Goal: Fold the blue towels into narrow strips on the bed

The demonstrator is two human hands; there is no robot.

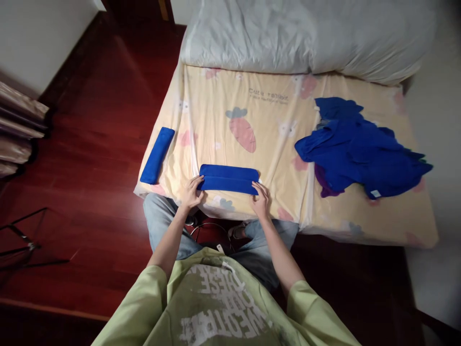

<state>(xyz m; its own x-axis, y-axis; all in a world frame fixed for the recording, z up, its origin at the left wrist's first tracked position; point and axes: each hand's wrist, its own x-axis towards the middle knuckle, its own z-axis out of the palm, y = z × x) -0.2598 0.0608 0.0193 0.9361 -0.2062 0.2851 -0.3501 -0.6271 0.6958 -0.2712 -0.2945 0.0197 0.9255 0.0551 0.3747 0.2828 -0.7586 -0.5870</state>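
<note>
Lime-green T-shirt in the foreground, a person sits at a bed's edge, both hands at a folded blue cloth.

The folded blue cloth, a flat strip with a crease along its length, lies crosswise near the front edge of a cream printed sheet; the left hand touches its left end and the right hand its right, thumbs parted from slightly bent fingers, though whether either pinches the fabric cannot be told. At left, a second blue roll lies slanted near the bed's side. Well apart at right, a rumpled blue heap shows a white tag and a bit of purple fabric beneath. Grey bedding lines the far side.
</note>
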